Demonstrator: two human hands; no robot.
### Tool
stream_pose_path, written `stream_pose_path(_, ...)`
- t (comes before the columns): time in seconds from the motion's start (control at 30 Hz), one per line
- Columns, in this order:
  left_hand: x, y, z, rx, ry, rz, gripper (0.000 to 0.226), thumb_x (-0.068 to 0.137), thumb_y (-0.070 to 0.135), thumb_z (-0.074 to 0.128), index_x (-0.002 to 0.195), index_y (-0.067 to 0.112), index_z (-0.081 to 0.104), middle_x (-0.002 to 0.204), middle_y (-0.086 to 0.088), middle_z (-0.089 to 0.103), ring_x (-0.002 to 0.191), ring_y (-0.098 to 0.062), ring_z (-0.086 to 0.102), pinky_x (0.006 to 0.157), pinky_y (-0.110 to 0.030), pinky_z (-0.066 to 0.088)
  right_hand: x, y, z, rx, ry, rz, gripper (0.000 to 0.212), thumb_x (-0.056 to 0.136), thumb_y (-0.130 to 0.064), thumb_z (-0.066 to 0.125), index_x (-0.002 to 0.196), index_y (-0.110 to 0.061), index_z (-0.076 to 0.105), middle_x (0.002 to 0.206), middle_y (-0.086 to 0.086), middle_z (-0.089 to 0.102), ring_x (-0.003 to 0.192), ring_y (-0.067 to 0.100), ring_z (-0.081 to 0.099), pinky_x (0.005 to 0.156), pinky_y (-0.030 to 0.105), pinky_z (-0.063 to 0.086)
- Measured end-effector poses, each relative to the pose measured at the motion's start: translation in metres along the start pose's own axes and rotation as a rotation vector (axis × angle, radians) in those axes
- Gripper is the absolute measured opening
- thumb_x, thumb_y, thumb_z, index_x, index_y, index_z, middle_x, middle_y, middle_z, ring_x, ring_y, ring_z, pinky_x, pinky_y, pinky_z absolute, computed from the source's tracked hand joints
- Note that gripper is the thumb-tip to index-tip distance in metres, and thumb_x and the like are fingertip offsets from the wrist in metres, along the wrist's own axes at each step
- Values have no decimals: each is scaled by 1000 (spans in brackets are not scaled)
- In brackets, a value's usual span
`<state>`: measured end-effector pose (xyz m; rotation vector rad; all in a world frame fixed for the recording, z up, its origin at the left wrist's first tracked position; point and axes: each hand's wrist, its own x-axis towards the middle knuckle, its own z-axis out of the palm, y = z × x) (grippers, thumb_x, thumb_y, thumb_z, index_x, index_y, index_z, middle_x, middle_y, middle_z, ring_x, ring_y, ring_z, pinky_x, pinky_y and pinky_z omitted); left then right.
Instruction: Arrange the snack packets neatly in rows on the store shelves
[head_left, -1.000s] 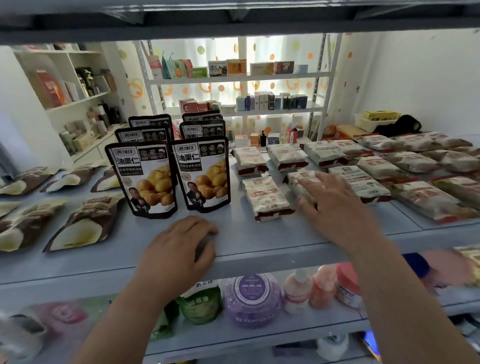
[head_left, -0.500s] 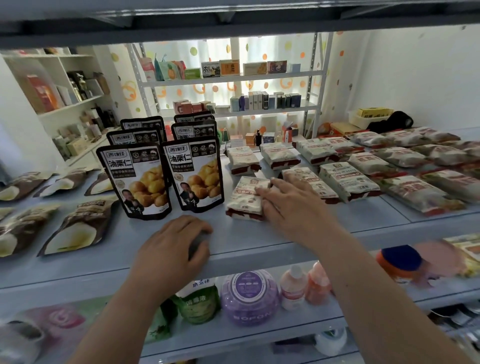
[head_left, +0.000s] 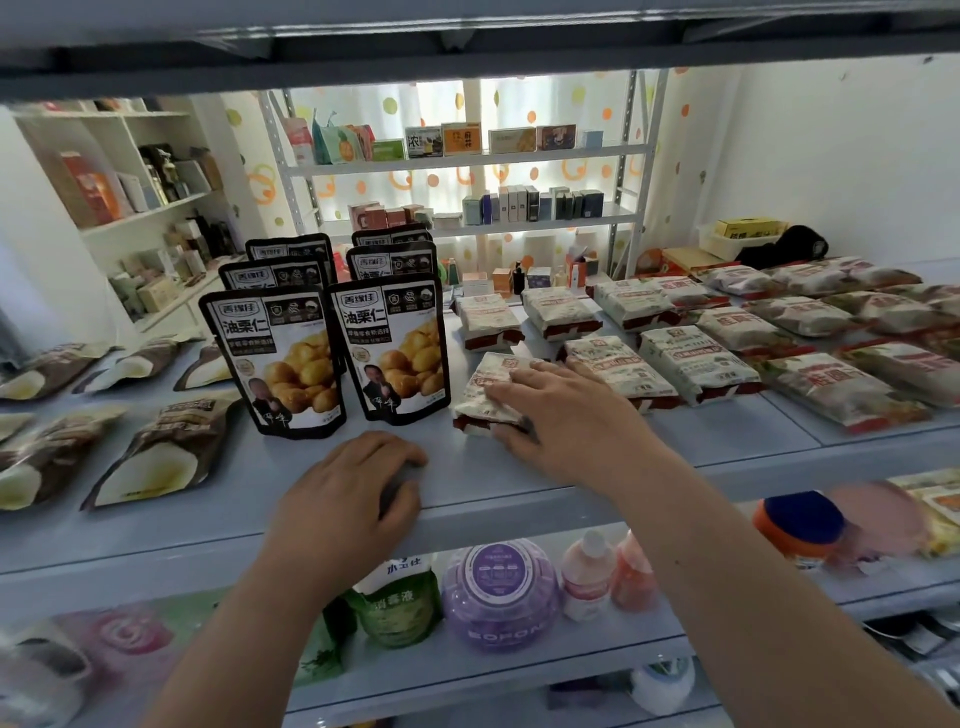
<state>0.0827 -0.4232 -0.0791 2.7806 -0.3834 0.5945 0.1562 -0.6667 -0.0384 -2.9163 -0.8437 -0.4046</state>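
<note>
Packet (head_left: 485, 387) now skewed twd pouches (head_left: 395, 353), R hand (head_left: 566, 415) gripping it; L hand (head_left: 348, 499) loose on shelf (head_left: 208, 519).

One white-and-red packet (head_left: 483, 384) lies flat and skewed near the shelf (head_left: 467, 483) front, just beside upright black chestnut pouches (head_left: 392, 348), gripped by the right hand (head_left: 566, 421). Matching packets (head_left: 696, 364) lie flat in rows to its right; brown pouches (head_left: 150, 452) lie flat at left.
</note>
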Motion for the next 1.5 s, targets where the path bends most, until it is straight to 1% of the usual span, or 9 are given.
stream_pose_path(0.1,0,0,0,-1,5,5,29,90,40,43,112,34,60,114,19,55,100,-5,53,78,-25,46,-1,5,-2,18,18,-15,47,92,-43,45,137,-33,51,135,-11,57,129,14,48,115,42,26)
stream_pose_path(0.33,0,0,1,-7,17,15,29,89,41,41,111,35,60,112,20,55,99,-4,53,77,-25,46,-5,11,-6,58,12,-28,48,89,-32,45,137,-30,53,138,-10,57,124,16,53,102,41,42)
stream_pose_path(0.57,1,-1,2,-7,23,18,29,89,43,40,110,36,59,112,20,55,98,-4,54,75,-25,46,-5,16,-2,80,47,-46,48,91,-25,45,138,-27,52,140,-7,55,126,18,52,101,41,42)
stream_pose_path(0.7,0,-2,2,-7,7,7,31,89,44,39,112,37,59,114,21,53,101,-3,53,78,-26,47,-8,21,2,74,74,-61,48,95,-36,45,142,-32,47,148,-6,47,138,18,39,113,41,33)
stream_pose_path(0.8,0,-3,2,-2,-3,3,32,88,45,38,112,39,58,114,23,52,102,-1,51,78,-22,44,-18,46,-6,144,261,68,51,97,-51,32,143,-31,45,149,-11,42,141,14,31,115,39,25)
stream_pose_path(0.9,1,-2,2,-2,0,5,32,88,44,39,112,37,59,114,22,53,101,-1,52,76,-21,41,-37,91,-14,177,455,250,42,100,-30,39,136,-17,55,142,6,52,135,26,40,114,37,21)
stream_pose_path(0.97,1,-2,3,2,-2,2,32,88,44,39,112,37,59,114,21,54,101,-2,52,76,-22,42,-48,116,-18,200,357,396,39,99,-25,44,135,-20,58,144,9,51,135,29,40,113,44,29)
stream_pose_path(1.07,1,-2,3,7,2,-5,32,87,45,39,112,38,58,114,21,54,101,-2,52,75,-22,41,-58,129,-16,113,154,471,40,99,-35,44,135,-27,58,146,1,49,134,23,40,104,39,34)
stream_pose_path(1.5,2,3,-1,12,18,4,29,88,42,40,110,36,58,111,20,54,99,-4,52,74,-24,43,-62,126,-14,77,216,515,44,98,-38,51,139,-24,55,148,7,46,139,27,35,110,42,29)
